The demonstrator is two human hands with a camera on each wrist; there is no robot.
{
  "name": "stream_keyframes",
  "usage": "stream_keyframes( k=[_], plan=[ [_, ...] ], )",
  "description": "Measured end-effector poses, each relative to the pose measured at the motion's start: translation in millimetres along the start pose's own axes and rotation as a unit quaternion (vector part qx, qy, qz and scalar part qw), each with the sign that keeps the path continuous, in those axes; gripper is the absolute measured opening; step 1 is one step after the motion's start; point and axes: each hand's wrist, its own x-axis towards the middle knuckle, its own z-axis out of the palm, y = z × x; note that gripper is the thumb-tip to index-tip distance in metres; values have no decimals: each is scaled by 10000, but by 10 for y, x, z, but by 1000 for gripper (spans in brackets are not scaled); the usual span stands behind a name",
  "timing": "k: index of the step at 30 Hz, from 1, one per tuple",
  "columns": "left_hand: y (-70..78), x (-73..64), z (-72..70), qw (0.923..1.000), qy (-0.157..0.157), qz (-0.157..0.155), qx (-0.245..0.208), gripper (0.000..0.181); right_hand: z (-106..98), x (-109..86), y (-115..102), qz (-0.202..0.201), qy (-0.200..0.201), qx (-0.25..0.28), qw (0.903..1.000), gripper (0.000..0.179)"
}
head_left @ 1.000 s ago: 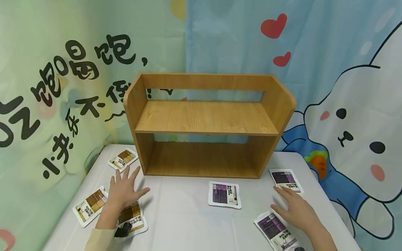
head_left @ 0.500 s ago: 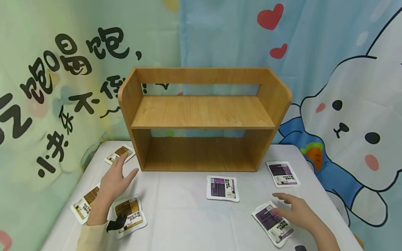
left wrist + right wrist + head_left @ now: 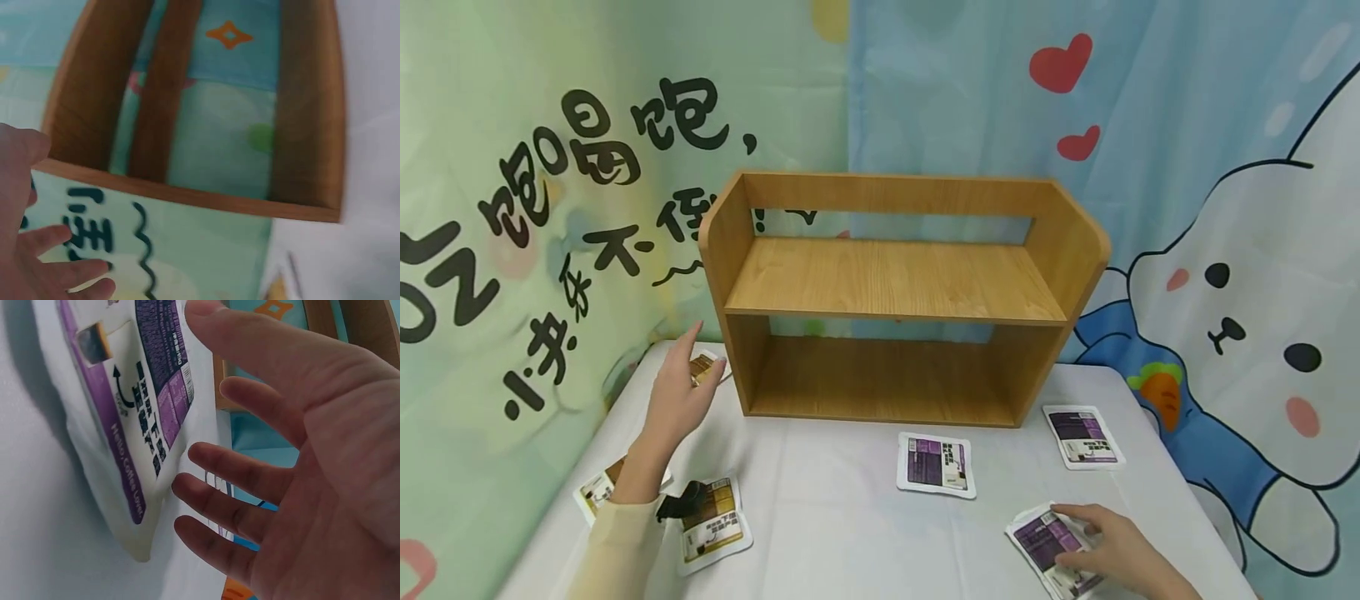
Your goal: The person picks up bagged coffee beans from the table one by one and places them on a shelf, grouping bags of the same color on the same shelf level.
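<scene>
My right hand (image 3: 1112, 546) is at a purple-and-white coffee packet (image 3: 1045, 546) lying at the front right. In the right wrist view its fingers (image 3: 237, 472) are spread beside that packet (image 3: 147, 419), the thumb near its upper edge. My left hand (image 3: 677, 396) reaches over the left of the table with fingers extended and holds nothing. Past its thumb shows part of a gold-and-white packet (image 3: 703, 365). Two more gold packets lie lower down: one (image 3: 597, 495) partly behind the forearm, another (image 3: 721, 529) beside the cuff.
A two-tier wooden shelf (image 3: 895, 283) stands bare at the back middle of the white-covered table (image 3: 850, 517). One purple packet (image 3: 936, 465) lies in front of it, another (image 3: 1084, 437) to its right. Printed curtains (image 3: 940, 100) hang behind.
My left hand has gone up and away over the far gold packet. My right hand has drawn back from the far right purple packet to the front one. The packets stay put.
</scene>
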Motion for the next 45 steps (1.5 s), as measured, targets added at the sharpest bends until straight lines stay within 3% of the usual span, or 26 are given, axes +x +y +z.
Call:
stream_keyframes(
  k=[6, 9, 19, 26, 35, 45],
  plan=[
    [243, 326, -114, 9949, 806, 609, -47, 64, 47, 21, 31, 263, -145, 172, 9994, 91],
    [367, 455, -150, 9923, 1004, 716, 75, 63, 59, 5, 40, 265, -172, 207, 9993, 91],
    [683, 894, -275, 9869, 1217, 1050, 104, 63, 81, -4, 57, 174, -90, 245, 9995, 95],
    [813, 1157, -343, 9914, 1030, 783, 212, 61, 68, -9, 50, -105, 94, 55, 9999, 93],
    [847, 1291, -343, 9946, 849, 530, 272, 50, 78, -32, 53, -35, 59, 148, 9999, 89],
    [790, 1255, -337, 9949, 835, 272, 501, 42, 106, -14, 116, 106, 5, 234, 9997, 90]
  ],
)
